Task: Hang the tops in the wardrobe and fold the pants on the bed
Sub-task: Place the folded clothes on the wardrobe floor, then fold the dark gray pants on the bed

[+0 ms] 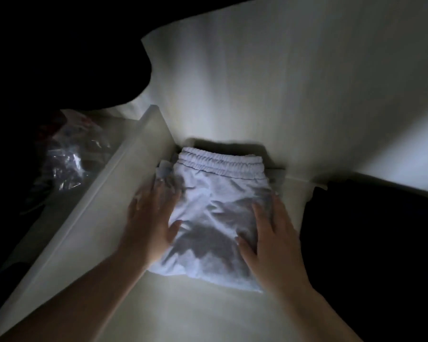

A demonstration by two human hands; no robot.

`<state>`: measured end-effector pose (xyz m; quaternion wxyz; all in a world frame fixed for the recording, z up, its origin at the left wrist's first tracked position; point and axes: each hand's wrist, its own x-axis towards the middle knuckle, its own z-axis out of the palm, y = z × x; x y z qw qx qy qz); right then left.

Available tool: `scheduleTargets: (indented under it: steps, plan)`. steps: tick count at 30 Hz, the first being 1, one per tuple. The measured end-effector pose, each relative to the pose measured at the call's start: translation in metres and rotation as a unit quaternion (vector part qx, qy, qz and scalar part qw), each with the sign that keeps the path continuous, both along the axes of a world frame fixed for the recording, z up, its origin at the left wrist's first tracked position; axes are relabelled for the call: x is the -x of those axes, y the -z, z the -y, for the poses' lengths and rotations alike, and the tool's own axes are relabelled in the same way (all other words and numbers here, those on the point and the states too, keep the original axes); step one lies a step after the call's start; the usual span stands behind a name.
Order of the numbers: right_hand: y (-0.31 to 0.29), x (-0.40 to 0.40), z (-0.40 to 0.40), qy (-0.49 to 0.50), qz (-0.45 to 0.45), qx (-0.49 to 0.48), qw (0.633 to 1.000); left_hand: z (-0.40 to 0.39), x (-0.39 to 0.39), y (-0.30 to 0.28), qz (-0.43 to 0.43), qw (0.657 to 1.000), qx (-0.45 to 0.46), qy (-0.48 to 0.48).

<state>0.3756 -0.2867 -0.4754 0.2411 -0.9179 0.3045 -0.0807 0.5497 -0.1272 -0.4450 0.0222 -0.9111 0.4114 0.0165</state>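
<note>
Two flat hands on folded pants, on the bed.
L hand (pixel 150 218) & R hand (pixel 272 239) lie apart w/ straight fingers, pressing soft light-grey folded pants (pixel 215 208) on pale white bed sheet (pixel 269 82); long way runs near-to-far, stretchy waistband far end.

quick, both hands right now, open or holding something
Left hand: open, flat against the folded pants.
Right hand: open, pressing on the pants.

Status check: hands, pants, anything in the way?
Left hand and right hand both flat on the folded grey pants. Pants lie on the pale surface, waistband away from the person. Dark fabric just right, apart.
</note>
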Motion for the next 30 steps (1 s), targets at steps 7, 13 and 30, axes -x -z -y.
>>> scheduleTargets:
  steps: [7, 13, 30]
  plan:
    - [0.012, -0.046, -0.018, -0.133, 0.013, 0.152, 0.979, 0.027, 0.012, 0.043, 0.011, 0.993, 0.049, 0.106]
    - [0.045, -0.054, 0.002, -0.085, -0.021, 0.124, 0.988, 0.025, -0.030, 0.077, -0.001, 0.996, 0.048, 0.071]
    - [0.011, -0.013, -0.011, -0.053, 0.114, -0.077, 0.989, 0.000, 0.063, 0.035, -0.296, 0.905, 0.256, -0.165]
